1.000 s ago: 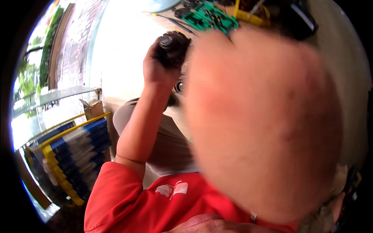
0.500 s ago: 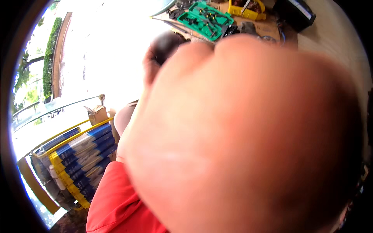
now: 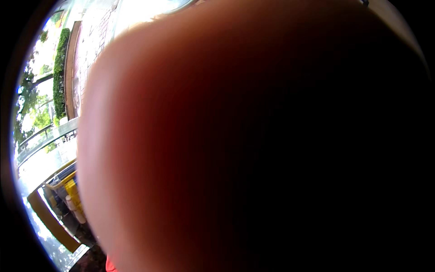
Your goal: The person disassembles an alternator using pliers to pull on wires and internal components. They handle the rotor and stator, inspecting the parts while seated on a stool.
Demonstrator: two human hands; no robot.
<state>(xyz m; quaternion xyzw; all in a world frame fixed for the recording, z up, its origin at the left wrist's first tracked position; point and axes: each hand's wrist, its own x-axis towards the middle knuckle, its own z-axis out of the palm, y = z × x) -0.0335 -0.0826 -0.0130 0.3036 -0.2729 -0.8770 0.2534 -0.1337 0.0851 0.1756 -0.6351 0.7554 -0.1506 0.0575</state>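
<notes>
Very close to the lens, a blurred hand, seemingly my right hand (image 3: 136,140), fills most of the head view. Its left edge shows pink and red, while the rest falls into black shadow. The fingers cannot be made out, nor whether it holds anything. My left hand is hidden behind it. A scrap of red cloth (image 3: 110,264) peeks out at the lower left edge of the hand.
At the left, part of a yellow-edged rack (image 3: 72,192) shows beside a brown upright board (image 3: 52,222). Beyond lie a pale railing (image 3: 50,140), a green hedge (image 3: 60,75) and bright paving (image 3: 93,47).
The hand has come closer to the lens and spread left and upward. It now covers the green tool case, the yellow tray, the stacked blue packs and most of the red cloth.
</notes>
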